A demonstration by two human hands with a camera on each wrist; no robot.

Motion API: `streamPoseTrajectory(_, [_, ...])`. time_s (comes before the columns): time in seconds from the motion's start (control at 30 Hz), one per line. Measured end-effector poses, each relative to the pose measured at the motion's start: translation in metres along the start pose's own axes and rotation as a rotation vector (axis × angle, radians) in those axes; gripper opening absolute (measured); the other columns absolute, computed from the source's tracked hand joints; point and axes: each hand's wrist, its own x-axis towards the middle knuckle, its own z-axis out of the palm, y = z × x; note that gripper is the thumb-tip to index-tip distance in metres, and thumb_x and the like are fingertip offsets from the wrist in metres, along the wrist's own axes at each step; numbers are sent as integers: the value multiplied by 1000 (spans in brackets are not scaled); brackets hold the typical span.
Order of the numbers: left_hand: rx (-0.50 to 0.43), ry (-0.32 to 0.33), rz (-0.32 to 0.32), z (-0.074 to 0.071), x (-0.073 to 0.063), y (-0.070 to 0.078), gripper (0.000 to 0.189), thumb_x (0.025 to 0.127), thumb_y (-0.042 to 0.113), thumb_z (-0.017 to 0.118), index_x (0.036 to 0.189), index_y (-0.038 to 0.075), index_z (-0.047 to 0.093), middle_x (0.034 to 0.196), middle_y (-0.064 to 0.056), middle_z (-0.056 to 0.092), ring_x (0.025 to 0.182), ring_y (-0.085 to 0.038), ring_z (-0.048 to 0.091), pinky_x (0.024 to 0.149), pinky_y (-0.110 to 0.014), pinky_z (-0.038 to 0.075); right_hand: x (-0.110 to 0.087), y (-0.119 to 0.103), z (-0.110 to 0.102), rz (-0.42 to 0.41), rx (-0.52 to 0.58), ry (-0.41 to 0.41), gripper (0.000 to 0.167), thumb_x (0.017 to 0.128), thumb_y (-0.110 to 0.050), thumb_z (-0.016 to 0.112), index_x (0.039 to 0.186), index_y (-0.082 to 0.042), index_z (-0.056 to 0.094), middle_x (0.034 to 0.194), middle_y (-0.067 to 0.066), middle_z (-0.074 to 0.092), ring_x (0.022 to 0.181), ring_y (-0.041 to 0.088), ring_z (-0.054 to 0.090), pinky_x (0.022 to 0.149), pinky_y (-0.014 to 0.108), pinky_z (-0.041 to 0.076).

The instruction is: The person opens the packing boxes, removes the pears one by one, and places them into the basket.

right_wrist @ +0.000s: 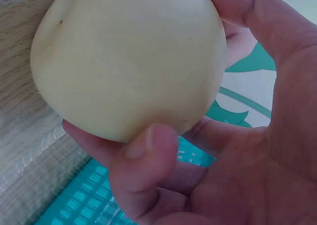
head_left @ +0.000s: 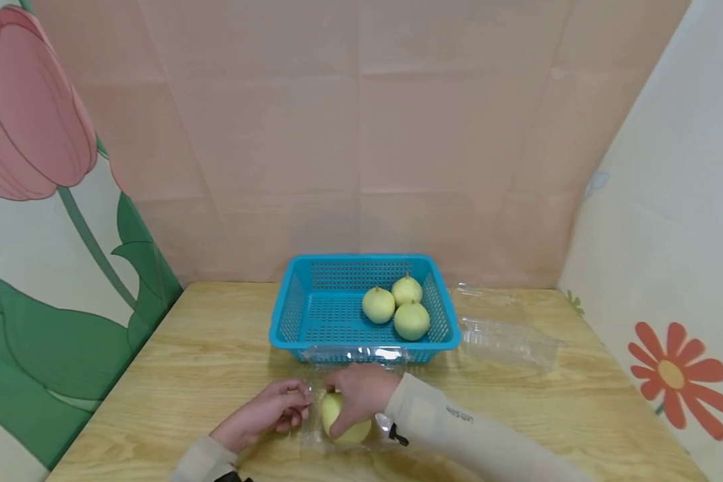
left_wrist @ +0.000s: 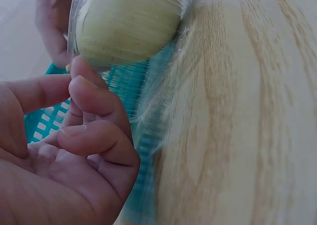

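My right hand [head_left: 364, 388] grips a round, pale yellow-green pear [right_wrist: 129, 61], thumb and fingers curled round its sides. That pear sits in a clear plastic box [head_left: 313, 435] on the table in front of the basket. Just to the left, my left hand [head_left: 275, 405] has its thumb and fingertip at the near edge of the box, pinching the thin plastic in the left wrist view. Its other fingers are loosely curled. The clear wall of the box shows in front of the pear [left_wrist: 124, 27] there.
Behind the box stands a blue plastic basket [head_left: 331, 338] with three pears [head_left: 412, 321] in its right half. More clear plastic packaging [head_left: 509, 341] lies right of the basket. The wooden table [head_left: 217, 335] meets a pink backdrop [head_left: 361, 167] at the rear.
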Motion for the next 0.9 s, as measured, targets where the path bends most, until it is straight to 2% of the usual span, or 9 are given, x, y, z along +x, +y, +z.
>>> streamPoseTrajectory(0.3, [-13,8,-7,-1,-2,-1,5,95,12,57,93,7,57,76,2,61,61,-7,49,48,-18,33,-3,5,1,20,-36,27,58,62,-51,85,111,-29,66,81,-18,58,74,5,50,63,27,43])
streamPoseTrajectory(0.53, [-16,14,5,-3,-3,-2,6,95,11,57,93,6,56,75,3,60,61,-6,48,48,-17,33,-10,10,-7,-61,-25,81,57,64,-49,84,112,-27,64,82,-17,58,74,4,51,58,23,42])
streamPoseTrajectory(0.7, [-18,17,5,-6,-4,-4,4,95,10,56,93,6,56,75,3,60,61,-6,49,48,-17,33,-22,12,-16,-76,18,98,57,65,-48,84,114,-29,63,87,-17,60,78,4,52,56,26,43])
streamPoseTrajectory(0.9, [-13,24,-13,-8,-7,-2,7,95,11,56,94,5,56,76,2,61,63,-7,49,49,-18,34,-35,17,-24,-127,-7,143,54,65,-47,83,111,-28,62,82,-16,60,73,4,52,58,25,42])
